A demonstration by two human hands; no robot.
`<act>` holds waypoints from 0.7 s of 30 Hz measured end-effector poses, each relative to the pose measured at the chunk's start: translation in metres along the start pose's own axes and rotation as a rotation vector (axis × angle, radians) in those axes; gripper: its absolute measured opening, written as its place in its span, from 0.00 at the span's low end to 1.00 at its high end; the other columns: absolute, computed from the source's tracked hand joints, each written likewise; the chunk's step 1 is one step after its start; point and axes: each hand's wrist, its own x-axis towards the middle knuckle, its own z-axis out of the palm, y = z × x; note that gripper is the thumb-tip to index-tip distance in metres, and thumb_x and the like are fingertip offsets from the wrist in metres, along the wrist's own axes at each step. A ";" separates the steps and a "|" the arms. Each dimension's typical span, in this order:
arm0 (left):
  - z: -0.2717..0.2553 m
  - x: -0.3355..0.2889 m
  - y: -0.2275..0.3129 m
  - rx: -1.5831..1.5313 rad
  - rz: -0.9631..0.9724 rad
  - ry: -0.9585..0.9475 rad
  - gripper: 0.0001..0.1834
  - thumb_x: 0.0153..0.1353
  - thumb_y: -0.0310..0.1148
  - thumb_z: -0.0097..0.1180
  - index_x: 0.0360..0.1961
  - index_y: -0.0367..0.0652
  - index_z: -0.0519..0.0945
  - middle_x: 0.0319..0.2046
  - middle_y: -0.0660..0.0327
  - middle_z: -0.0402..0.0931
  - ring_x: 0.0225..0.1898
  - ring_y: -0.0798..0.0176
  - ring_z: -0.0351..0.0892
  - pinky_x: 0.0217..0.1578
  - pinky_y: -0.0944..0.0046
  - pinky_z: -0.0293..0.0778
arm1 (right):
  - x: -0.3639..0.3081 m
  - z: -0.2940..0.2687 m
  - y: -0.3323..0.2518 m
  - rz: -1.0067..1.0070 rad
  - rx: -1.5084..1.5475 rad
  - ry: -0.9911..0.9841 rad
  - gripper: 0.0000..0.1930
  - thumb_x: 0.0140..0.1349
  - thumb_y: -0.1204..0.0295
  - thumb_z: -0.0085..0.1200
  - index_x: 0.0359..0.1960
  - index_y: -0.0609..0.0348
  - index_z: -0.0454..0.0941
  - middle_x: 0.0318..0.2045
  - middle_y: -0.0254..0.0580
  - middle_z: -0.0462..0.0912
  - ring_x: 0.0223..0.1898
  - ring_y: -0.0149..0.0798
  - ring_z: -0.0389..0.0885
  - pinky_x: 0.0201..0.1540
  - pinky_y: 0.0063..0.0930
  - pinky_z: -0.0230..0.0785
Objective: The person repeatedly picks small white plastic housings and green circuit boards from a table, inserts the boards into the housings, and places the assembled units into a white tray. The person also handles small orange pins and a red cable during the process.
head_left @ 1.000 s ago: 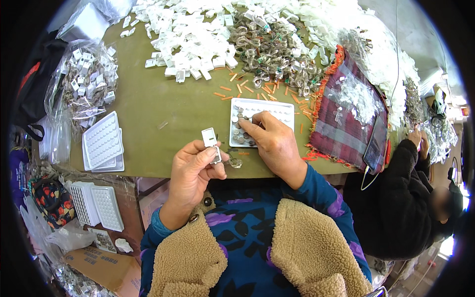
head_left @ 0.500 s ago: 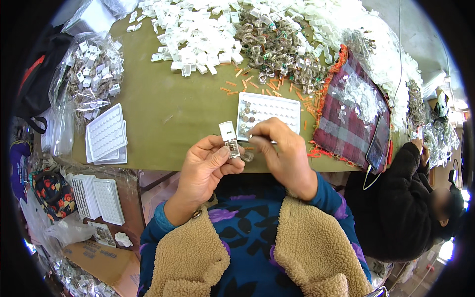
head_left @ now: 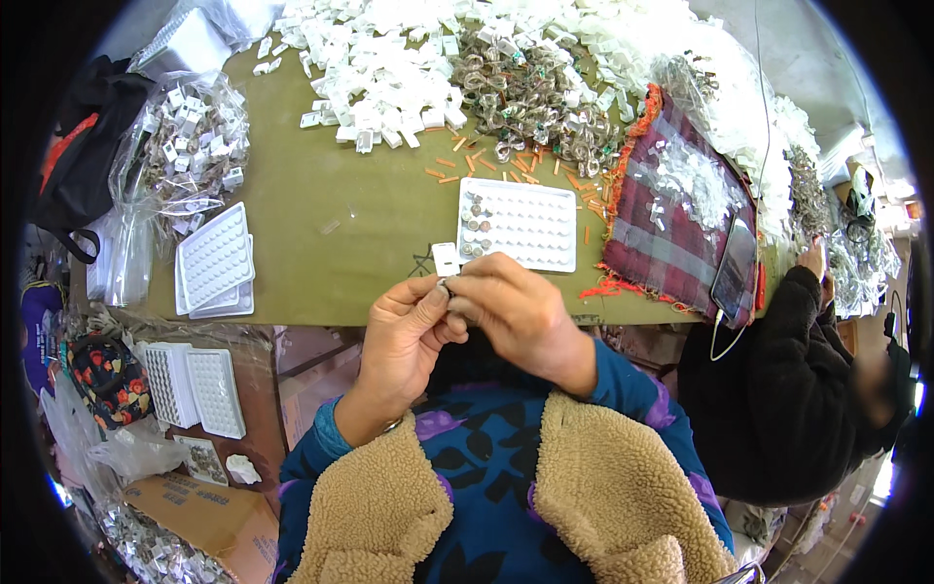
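Observation:
My left hand (head_left: 394,341) is closed on a small white battery box (head_left: 445,259), held upright at the table's front edge. Only the white upper end of the box shows above my fingers. My right hand (head_left: 516,316) meets it there, fingertips pinched together against the lower part of the box; whatever is between them is hidden. Just beyond my hands lies a white dimpled tray (head_left: 568,219), with several round button cells (head_left: 475,225) in its left columns.
White battery boxes (head_left: 379,83) and coiled wire bundles (head_left: 530,92) are heaped at the back, with orange strips (head_left: 520,164) in front. A plaid cloth (head_left: 671,224) and phone (head_left: 734,268) lie right. Stacked trays (head_left: 216,258) and a filled bag (head_left: 190,146) stand left. A co-worker (head_left: 778,399) sits at right.
My right hand has moved left and in to my left hand; its fingertips now press at the battery box. The view has shifted slightly, and the lower part of the box is now covered.

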 end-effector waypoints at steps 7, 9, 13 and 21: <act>0.005 -0.004 0.010 0.158 0.031 0.058 0.10 0.67 0.26 0.56 0.46 0.32 0.79 0.34 0.56 0.83 0.31 0.66 0.83 0.32 0.69 0.83 | -0.006 0.013 -0.003 -0.003 0.176 0.079 0.13 0.58 0.73 0.62 0.43 0.68 0.82 0.39 0.52 0.79 0.38 0.46 0.80 0.41 0.35 0.74; 0.005 -0.010 0.016 0.247 0.028 -0.007 0.10 0.66 0.25 0.57 0.46 0.32 0.79 0.33 0.55 0.83 0.29 0.66 0.84 0.30 0.69 0.83 | -0.006 0.003 -0.008 0.134 0.499 0.096 0.10 0.63 0.72 0.58 0.40 0.68 0.84 0.37 0.49 0.80 0.39 0.41 0.80 0.41 0.31 0.73; 0.004 -0.009 0.019 0.260 -0.102 -0.015 0.08 0.61 0.22 0.60 0.42 0.31 0.79 0.32 0.50 0.83 0.27 0.62 0.85 0.28 0.66 0.85 | 0.000 -0.002 -0.012 0.652 0.705 0.165 0.12 0.69 0.70 0.55 0.38 0.71 0.80 0.29 0.41 0.81 0.26 0.27 0.77 0.30 0.21 0.70; -0.003 -0.005 0.008 0.010 -0.303 -0.082 0.12 0.64 0.31 0.62 0.44 0.35 0.78 0.29 0.60 0.79 0.21 0.74 0.76 0.17 0.76 0.72 | 0.000 -0.003 -0.008 0.287 0.254 0.056 0.08 0.55 0.75 0.66 0.33 0.64 0.82 0.38 0.44 0.81 0.33 0.37 0.80 0.35 0.30 0.73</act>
